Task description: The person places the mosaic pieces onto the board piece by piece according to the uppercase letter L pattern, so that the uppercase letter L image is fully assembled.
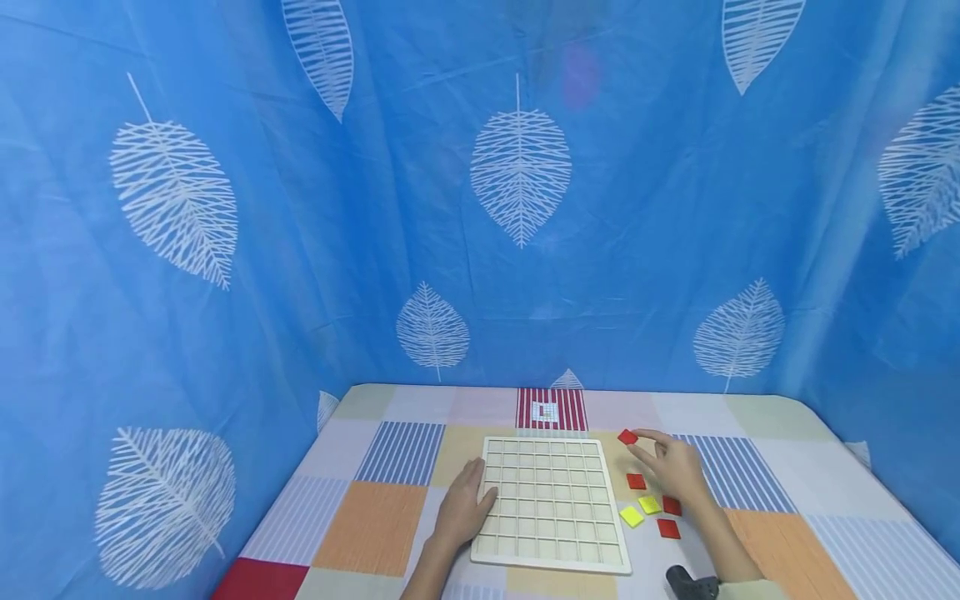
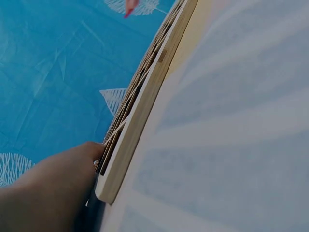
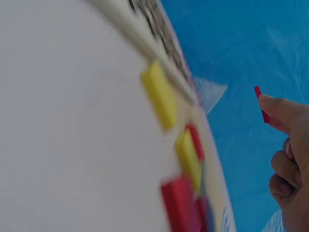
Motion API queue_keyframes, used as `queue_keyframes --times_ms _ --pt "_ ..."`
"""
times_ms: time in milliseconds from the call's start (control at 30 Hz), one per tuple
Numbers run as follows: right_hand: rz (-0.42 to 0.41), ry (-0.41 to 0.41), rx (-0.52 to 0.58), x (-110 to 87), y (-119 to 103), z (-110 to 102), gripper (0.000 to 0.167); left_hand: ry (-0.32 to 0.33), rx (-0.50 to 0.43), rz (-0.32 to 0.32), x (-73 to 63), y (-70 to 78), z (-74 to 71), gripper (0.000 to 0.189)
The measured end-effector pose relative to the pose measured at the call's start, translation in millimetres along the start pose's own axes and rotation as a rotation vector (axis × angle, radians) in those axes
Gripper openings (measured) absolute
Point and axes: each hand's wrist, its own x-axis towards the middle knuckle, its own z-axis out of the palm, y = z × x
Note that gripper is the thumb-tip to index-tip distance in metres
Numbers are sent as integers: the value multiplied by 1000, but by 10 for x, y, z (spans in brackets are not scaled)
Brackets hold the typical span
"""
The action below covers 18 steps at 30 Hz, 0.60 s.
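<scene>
A shallow cream board (image 1: pixel 551 504) divided into small square cells lies on the table. Along its left edge rests my left hand (image 1: pixel 461 507), fingers straight, thumb on the rim; the left wrist view shows this hand (image 2: pixel 63 176) against the board's side (image 2: pixel 140 121). Beyond the board's right side, my right hand (image 1: pixel 678 471) pinches a red square tile (image 1: pixel 628 437) between thumb and fingertips. The right wrist view shows that thin tile (image 3: pixel 265 116) held up, the other fingers curled in. Below this hand lie yellow tiles (image 1: pixel 632 517) and several red tiles (image 1: pixel 668 528).
A patchwork cloth (image 1: pixel 375 525) covers the table. Behind the board is a small white gridded square (image 1: pixel 545 412) on a red striped patch. Blue curtains (image 1: pixel 600 208) with white leaves surround the table. A black device (image 1: pixel 690 583) sits at the right wrist.
</scene>
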Motion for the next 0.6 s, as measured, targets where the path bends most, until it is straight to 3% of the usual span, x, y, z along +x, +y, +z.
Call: queue_keyframes --times_ms 300,600 --pt "-180 -83 116 141 -578 406 31 -6 15 -3 -24 5 -13 59" --pt "-240 -262 112 166 -787 905 27 -13 24 8 -20 17 -3 58"
